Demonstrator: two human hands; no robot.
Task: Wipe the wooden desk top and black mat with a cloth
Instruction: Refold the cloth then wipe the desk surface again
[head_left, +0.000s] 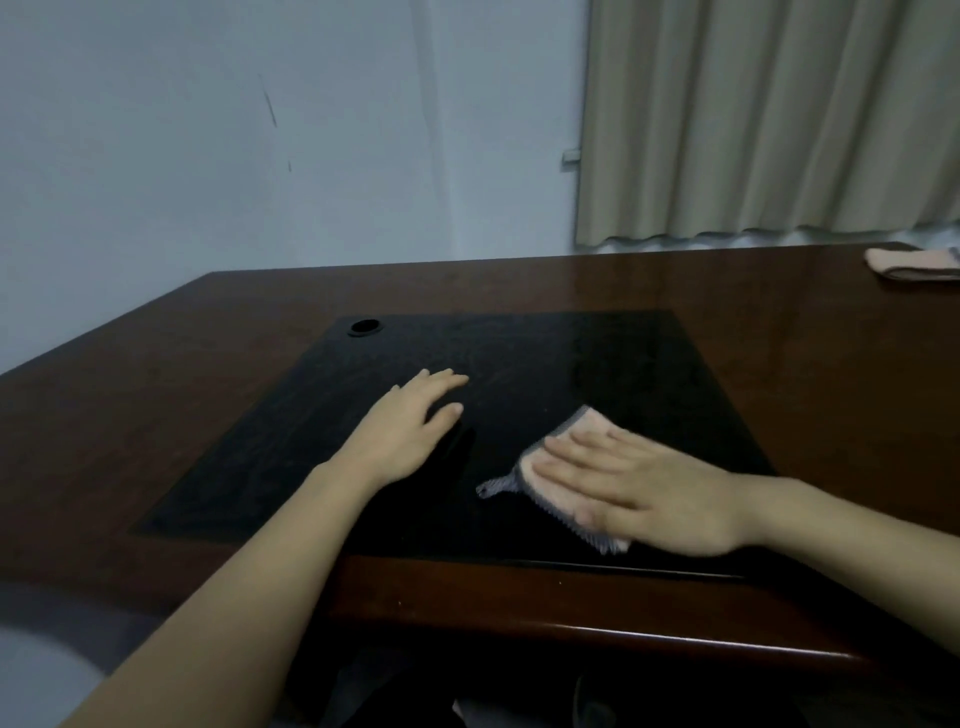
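Observation:
A dark wooden desk top carries a large black mat in its middle. On the mat's near right part lies a pink cloth with a grey fringed edge. My right hand presses flat on the cloth with straight fingers pointing left. My left hand rests flat on the bare mat, a little to the left of the cloth, fingers straight and pointing away from me.
A round black cable hole sits at the mat's far left corner. A second folded pink cloth lies at the desk's far right. Behind the desk are a pale wall and beige curtains. The desk's rounded front edge is near me.

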